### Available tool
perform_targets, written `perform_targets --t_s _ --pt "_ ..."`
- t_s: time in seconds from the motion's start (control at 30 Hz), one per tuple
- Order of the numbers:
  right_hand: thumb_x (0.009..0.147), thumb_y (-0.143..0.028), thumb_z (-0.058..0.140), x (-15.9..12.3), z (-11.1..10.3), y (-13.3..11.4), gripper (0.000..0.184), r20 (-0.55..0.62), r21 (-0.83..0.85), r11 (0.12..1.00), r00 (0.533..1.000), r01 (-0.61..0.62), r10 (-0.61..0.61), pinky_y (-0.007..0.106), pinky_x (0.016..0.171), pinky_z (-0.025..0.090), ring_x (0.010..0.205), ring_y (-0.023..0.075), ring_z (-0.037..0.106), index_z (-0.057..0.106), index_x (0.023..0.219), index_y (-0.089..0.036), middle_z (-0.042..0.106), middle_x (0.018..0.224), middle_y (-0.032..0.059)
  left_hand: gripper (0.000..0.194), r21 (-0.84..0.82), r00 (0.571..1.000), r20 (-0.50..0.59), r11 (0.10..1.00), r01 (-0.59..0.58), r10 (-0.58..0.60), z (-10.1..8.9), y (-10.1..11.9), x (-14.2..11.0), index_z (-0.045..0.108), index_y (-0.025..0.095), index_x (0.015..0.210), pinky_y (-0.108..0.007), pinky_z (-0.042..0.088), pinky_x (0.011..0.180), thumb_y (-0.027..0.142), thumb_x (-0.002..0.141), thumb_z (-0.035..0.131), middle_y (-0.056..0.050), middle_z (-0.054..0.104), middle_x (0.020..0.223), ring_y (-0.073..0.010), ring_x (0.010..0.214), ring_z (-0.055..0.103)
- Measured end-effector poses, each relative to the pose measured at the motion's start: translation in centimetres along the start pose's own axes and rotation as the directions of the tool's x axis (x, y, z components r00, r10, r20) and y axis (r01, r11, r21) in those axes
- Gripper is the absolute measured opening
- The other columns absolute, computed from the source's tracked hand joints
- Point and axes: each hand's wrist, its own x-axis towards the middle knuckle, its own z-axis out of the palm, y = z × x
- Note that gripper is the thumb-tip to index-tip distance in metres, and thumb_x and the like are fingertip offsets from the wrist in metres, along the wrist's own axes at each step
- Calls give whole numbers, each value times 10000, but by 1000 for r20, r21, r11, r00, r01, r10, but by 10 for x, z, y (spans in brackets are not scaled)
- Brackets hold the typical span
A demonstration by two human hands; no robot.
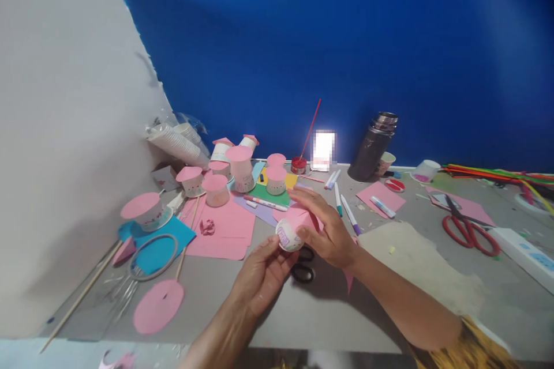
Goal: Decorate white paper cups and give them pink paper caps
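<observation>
A small white paper cup (288,236) with purple drawing on its side is held above the table, tilted toward me. Pink paper (300,216) covers its far end. My left hand (266,274) grips the cup from below and the left, closed round it. From the right, my right hand (329,233) curves over the pink paper, its thumb against the cup and its fingers laid across the top. Black-handled scissors (303,273) lie just beneath, partly hidden by the hands. Several decorated cups with pink paper tops, such as one cup (215,191), stand to the left.
Markers (350,214) and pink sheets (236,233) lie around the hands. Stacked paper cups (177,144) lean on the left wall. A dark flask (373,147) stands at the back. Red-handled scissors (470,230) and a white power strip (526,253) are on the right.
</observation>
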Motion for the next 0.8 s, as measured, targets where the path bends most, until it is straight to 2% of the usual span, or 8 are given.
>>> perform_targets --t_s 0.13,0.2,0.37,0.47,0.53,0.6,0.7,0.8 --pt "992 -481 585 -1 5 2 437 11 18 1000 1000 15 -15 513 1173 409 1383 300 538 637 1343 -226 669 1373 138 126 19 999 42 1000 -4 3 -3 -1 0 682 60 1021 -349 651 773 47 934 592 -159 761 980 -212 831 746" --pt "985 -515 583 -1 3 2 484 20 67 998 1000 -15 14 507 1174 407 1386 304 535 620 1371 -227 648 1406 141 132 19 999 38 1000 7 -8 -2 1 -1 677 55 1034 -341 649 760 49 933 593 -164 760 980 -214 822 747" --pt "990 -538 565 2 -11 10 475 -76 331 921 967 -205 243 484 1162 420 1367 280 557 601 1374 -261 629 1438 109 112 -92 994 -22 990 105 -107 5 9 -5 649 76 1029 -295 637 679 96 977 551 -131 755 917 -190 754 743" --pt "913 -531 684 3 -13 13 521 102 446 829 940 -336 326 480 1137 441 1344 286 574 605 1361 -276 628 1436 99 122 -150 991 -2 980 130 -132 9 12 -7 636 86 1023 -262 623 616 119 1002 520 -105 752 864 -174 699 736" --pt "838 -523 769 4 -10 10 673 281 447 798 910 -404 303 482 1120 452 1319 300 584 561 1422 -263 608 1450 107 152 -160 993 23 980 119 -116 14 13 -9 632 80 1065 -263 626 605 123 1015 495 -103 755 854 -177 690 740" --pt "774 -481 836 4 -7 4 811 381 421 804 886 -421 264 472 1086 475 1264 305 609 509 1476 -239 625 1411 112 188 -165 995 36 981 99 -94 19 13 -14 625 74 1112 -274 632 605 113 1024 464 -100 756 841 -175 664 737" --pt "742 -388 864 4 -6 -5 900 399 417 817 888 -399 230 438 1051 498 1230 293 620 442 1521 -230 627 1386 105 228 -166 995 32 981 96 -92 29 17 -24 615 75 1160 -251 622 588 109 1034 427 -94 754 828 -153 613 718" --pt "786 -299 795 3 -8 -9 830 334 429 841 923 -329 190 425 1077 481 1265 276 600 423 1524 -223 575 1450 122 234 -149 994 44 983 104 -99 37 22 -31 615 77 1165 -200 585 542 129 1039 426 -99 750 836 -134 603 701"
